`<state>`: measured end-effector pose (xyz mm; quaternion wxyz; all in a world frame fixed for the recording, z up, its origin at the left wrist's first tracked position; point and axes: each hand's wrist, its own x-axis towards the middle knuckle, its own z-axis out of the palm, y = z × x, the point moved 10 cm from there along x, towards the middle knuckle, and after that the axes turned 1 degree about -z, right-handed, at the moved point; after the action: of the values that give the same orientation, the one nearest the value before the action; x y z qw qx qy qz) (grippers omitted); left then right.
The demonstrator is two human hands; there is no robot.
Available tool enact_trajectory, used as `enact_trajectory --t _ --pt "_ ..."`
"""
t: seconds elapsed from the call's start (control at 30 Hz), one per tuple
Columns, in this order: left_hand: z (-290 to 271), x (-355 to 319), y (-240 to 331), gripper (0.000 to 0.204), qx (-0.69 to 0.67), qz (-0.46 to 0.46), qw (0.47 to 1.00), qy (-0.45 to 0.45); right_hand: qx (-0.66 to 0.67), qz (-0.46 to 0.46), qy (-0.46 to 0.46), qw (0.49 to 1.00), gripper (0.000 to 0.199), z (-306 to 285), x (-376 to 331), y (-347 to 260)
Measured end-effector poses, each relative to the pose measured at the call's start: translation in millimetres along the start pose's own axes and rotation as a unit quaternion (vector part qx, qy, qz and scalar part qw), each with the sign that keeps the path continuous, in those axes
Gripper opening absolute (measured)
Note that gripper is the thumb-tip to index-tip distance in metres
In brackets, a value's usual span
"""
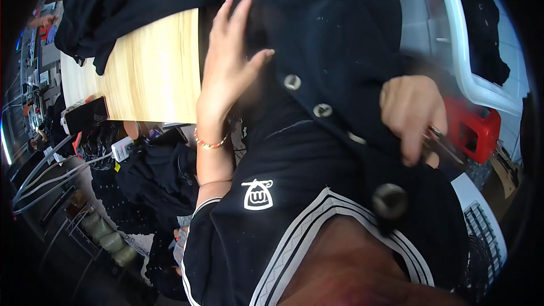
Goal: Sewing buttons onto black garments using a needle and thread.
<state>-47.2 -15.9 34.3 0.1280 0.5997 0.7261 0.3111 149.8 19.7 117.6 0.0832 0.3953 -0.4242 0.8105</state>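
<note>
A dark garment [334, 39] with a row of shiny round buttons [322, 110] lies across my lap and up over my front. My left hand [229, 51] is stretched out at the garment's left side, fingers extended and thumb apart, holding nothing. On the right, my right hand [413, 110] is curled over the garment, somewhat blurred. A thin, pointed metal tool [445, 144] sticks out from its fingers; blur hides its exact kind. The lowest button [390, 200] hangs close to my chest and looks blurred.
At the left stands a light wooden table [164, 68] with black clothing [119, 5] on it and a dark phone-like slab [86, 115] at its corner. White cables and a plug [122, 149] are below. To the right are a white plastic bin [462, 51] and a red stool-like object [481, 130].
</note>
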Motion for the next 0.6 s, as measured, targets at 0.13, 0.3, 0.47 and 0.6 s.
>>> enact_trajectory --t 0.13,0.3,0.47,0.6 --pt "60.8 23.8 -13.6 0.121 0.052 -0.021 0.996 -0.066 0.052 -0.161 -0.114 0.979 0.024 26.9 1.2 -53.1" --pt "82.9 53.8 -17.3 0.049 -0.140 -0.111 0.984 -0.027 -0.213 0.004 0.228 0.950 0.032 -19.4 -8.9 -44.7" --pt "21.5 42.3 53.0 0.036 0.033 0.217 0.973 -0.068 -0.360 0.154 0.464 0.795 0.040 -56.8 -75.9 -25.6" --pt "-100.1 42.7 93.1 0.033 0.301 0.427 0.852 0.025 -0.399 0.122 0.507 0.754 0.038 -63.5 -92.1 -38.7"
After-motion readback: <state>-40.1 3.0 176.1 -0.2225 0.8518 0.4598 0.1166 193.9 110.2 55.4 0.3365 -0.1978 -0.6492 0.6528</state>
